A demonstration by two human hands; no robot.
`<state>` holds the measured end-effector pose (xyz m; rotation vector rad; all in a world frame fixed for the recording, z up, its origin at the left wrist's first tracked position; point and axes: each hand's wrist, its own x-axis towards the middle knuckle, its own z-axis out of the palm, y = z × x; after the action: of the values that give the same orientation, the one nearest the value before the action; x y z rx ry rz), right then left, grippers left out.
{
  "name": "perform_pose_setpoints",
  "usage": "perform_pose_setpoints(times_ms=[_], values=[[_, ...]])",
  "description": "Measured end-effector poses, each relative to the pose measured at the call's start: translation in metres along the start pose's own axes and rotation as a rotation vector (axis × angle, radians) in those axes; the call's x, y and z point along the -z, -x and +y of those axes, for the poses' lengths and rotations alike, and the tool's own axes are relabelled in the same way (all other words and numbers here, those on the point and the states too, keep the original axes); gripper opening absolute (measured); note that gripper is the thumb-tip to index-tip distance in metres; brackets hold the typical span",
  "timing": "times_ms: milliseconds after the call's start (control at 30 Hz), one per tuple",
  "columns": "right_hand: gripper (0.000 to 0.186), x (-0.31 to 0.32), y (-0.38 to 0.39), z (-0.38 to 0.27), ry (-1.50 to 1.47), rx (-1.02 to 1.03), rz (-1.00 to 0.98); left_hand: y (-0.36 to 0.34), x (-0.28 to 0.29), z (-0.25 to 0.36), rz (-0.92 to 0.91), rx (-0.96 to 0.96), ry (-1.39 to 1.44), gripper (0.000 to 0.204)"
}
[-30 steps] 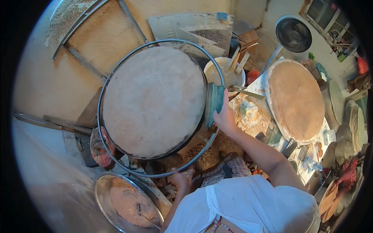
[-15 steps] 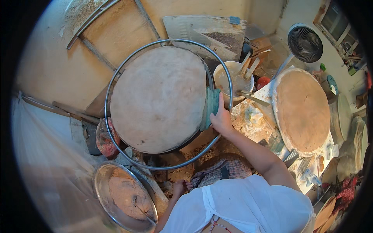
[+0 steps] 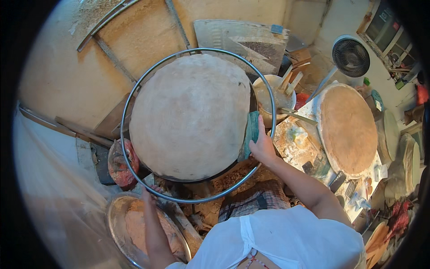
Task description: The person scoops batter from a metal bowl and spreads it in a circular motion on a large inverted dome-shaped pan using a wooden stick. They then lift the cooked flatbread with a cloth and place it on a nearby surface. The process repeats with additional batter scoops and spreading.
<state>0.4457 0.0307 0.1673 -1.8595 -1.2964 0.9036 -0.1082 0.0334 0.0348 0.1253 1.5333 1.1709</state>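
Observation:
A large, round, pale clay-coloured dome sits inside a wider metal ring. My right hand grips a flat, worn green pad against the dome's right edge, its index finger stretched along the pad. My left hand is at the ring's lower left, fingers closed about the tube; the ring hides part of them. Below my left forearm stands a wide metal basin with reddish-brown clay in it.
Beyond the ring on the right are a white bucket holding sticks and a brown round slab on a cluttered table. A fan stands farther back. Plastic sheeting hangs at left; a red bag lies beside the ring.
My left hand has come up from beside my lap to the ring's lower left. The right hand and green pad have shifted slightly down and right in the view, as the dome has.

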Motion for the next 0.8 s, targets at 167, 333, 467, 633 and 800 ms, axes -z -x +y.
perform_pose_setpoints(times_ms=[167, 333, 467, 633, 800], values=[[0.09, 0.011, -0.006, 0.006, 0.043, 0.052, -0.01, -0.003, -0.013, 0.008, 0.166, -0.165, -0.046, 0.064], [0.089, 0.01, -0.012, 0.015, 0.018, 0.086, -0.041, 0.13, -0.096, -0.136, 0.083, -0.051, -0.153, 0.058], [0.091, 0.0, -0.019, 0.011, 0.015, 0.135, -0.062, 0.247, -0.191, -0.207, -0.564, 0.263, -0.359, 0.062], [0.092, 0.01, -0.036, 0.018, 0.075, 0.186, -0.042, 0.238, -0.172, -0.19, -0.512, 0.312, -0.418, 0.067], [0.089, 0.009, -0.048, 0.02, 0.017, 0.2, -0.094, 0.141, -0.053, -0.167, 0.28, -0.122, 0.052, 0.079]])
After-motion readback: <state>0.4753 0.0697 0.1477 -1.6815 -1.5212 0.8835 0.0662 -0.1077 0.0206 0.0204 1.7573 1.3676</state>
